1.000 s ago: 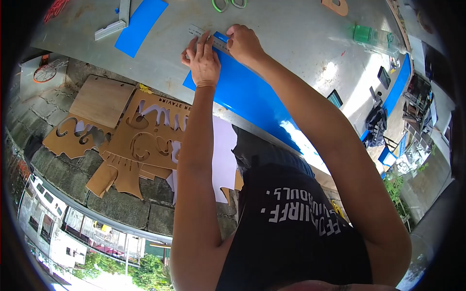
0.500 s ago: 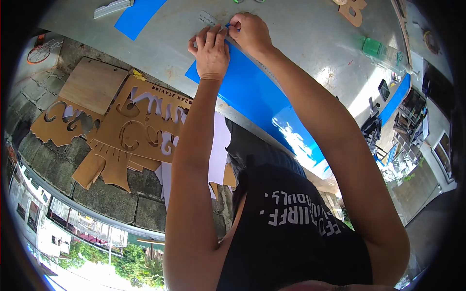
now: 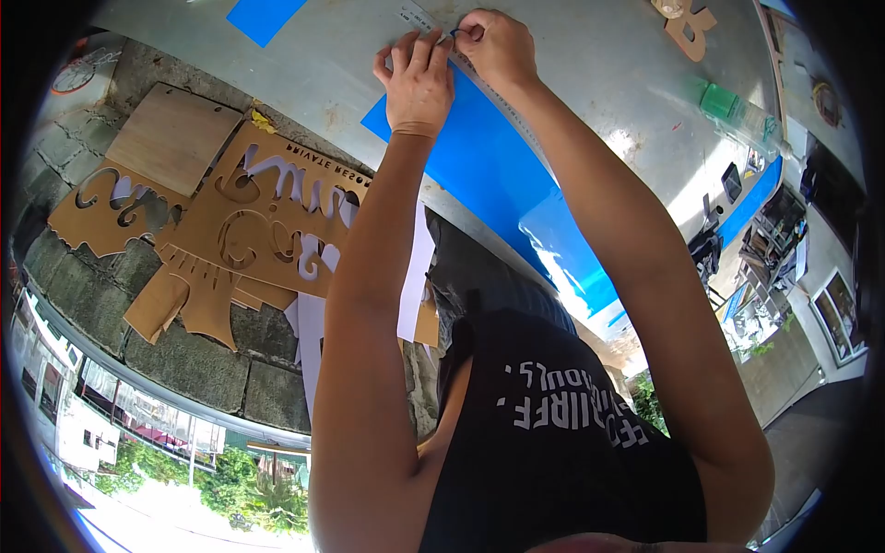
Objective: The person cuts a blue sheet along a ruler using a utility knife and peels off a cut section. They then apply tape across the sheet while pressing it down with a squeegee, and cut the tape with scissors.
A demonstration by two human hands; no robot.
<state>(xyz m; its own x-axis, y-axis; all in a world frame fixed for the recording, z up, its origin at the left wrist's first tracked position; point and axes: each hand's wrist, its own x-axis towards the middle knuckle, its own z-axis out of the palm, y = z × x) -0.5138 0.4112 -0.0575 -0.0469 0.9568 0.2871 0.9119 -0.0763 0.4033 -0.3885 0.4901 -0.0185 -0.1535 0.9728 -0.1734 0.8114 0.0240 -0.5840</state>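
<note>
My left hand [image 3: 419, 88] lies with its fingers spread over a metal ruler [image 3: 414, 14], pressing it on the table. The ruler runs along the edge of a long blue glossy sheet [image 3: 489, 175]. Close beside it, my right hand [image 3: 499, 51] is closed in a pinch at the ruler's edge. A small dark tip shows at its fingertips, but the rest of what it holds is hidden.
The grey table [image 3: 323, 55] carries another blue piece [image 3: 265, 18], a wooden letter B [image 3: 690, 32] and a green-capped clear bottle [image 3: 737, 115]. Below its edge at left lean cut-out brown boards [image 3: 267, 221] and a plain board [image 3: 175, 138].
The view has shifted slightly, so hands and table appear a little further right. My hands keep nearly the same places along the ruler, with the right still pinching.
</note>
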